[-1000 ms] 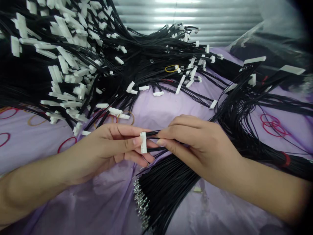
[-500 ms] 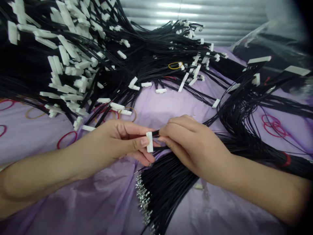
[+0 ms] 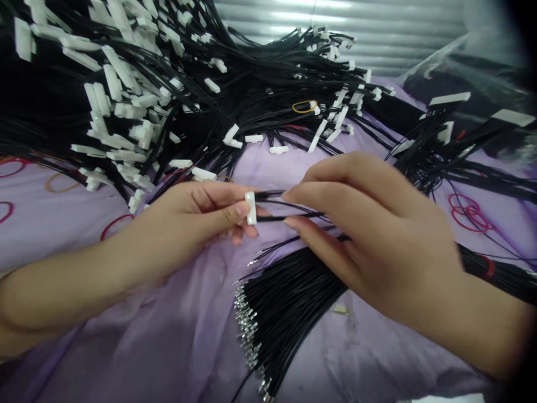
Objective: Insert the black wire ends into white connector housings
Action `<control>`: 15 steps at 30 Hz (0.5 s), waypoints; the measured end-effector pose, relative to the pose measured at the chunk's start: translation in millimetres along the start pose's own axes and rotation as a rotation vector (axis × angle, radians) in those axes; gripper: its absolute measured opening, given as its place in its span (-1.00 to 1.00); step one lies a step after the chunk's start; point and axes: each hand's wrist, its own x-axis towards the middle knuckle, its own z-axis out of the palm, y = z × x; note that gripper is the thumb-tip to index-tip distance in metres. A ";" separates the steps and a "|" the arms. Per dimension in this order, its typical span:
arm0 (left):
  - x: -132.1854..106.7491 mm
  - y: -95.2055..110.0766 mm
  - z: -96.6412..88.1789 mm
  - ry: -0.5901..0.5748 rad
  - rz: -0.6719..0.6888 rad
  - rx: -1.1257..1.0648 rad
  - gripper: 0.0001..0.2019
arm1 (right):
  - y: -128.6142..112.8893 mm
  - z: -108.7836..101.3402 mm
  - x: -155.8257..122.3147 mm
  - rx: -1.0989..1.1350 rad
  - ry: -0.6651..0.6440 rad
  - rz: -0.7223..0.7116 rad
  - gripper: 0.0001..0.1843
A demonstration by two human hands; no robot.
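White connector pinched in the left hand, right hand at its black wires

The left hand (image 3: 205,215) holds a small white connector (image 3: 250,208) between thumb and fingers, near the middle of the view and above a purple sheet (image 3: 168,341). The thumb tip presses on the connector's near face, and the connector stands with its long side close to upright. Several black wires (image 3: 269,219) leave its right side and run towards the right hand (image 3: 377,224), some at the top end, some at the bottom, with thinner ones between them.

The right hand is at these wires, its thumb and forefinger tips apart from each other. Its other fingers are partly hidden, so I cannot tell whether it grips any of the wires.

Below the hands, a thick fan of loose black wires (image 3: 297,288) lies on the sheet, its lower-left ends tipped with shiny metal terminals (image 3: 247,322). A small pale yellow piece (image 3: 339,309) lies just right of the fan.

Behind the hands spreads a large heap of black cables (image 3: 251,84), many ending in white connectors crowded at the upper left. A yellow rubber band (image 3: 300,111) lies on the heap. Red rubber bands (image 3: 469,215) overlap on the sheet at the right, and farther back there are a clear plastic bag (image 3: 482,61) and a ridged metallic surface (image 3: 377,33).
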 end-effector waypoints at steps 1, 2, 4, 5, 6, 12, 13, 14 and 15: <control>1.0 -0.7 -0.6 0.039 0.017 -0.001 -0.90 | -1.6 -2.9 -1.2 -0.007 -0.009 -0.009 -0.78; 1.9 -1.6 -1.1 0.063 0.020 -0.011 -0.91 | -2.7 -4.0 -2.4 0.002 -0.045 -0.030 -0.79; 2.9 -3.3 -1.7 0.079 0.006 -0.027 -0.90 | -2.9 -1.1 -4.6 0.046 -0.173 -0.063 -0.79; 3.0 -3.9 -1.7 0.080 0.004 -0.027 -0.90 | -2.0 2.1 -5.2 0.078 -0.244 -0.054 -0.79; 3.0 -4.3 -1.6 0.081 0.003 -0.020 -0.90 | -0.6 5.7 -5.4 0.118 -0.298 -0.032 -0.79; 2.1 -1.7 1.0 0.091 0.033 0.099 -0.90 | 7.9 11.8 -2.1 0.416 -0.432 0.104 -0.84; 1.4 -0.7 1.8 0.095 0.043 0.120 -0.90 | 8.1 9.9 -1.5 0.431 -0.437 0.131 -0.85; 0.2 0.4 2.7 0.097 0.056 0.140 -0.90 | 8.0 7.8 -0.8 0.447 -0.430 0.167 -0.87; -1.4 1.6 3.6 0.097 0.071 0.159 -0.90 | 7.7 5.5 0.0 0.471 -0.413 0.208 -0.88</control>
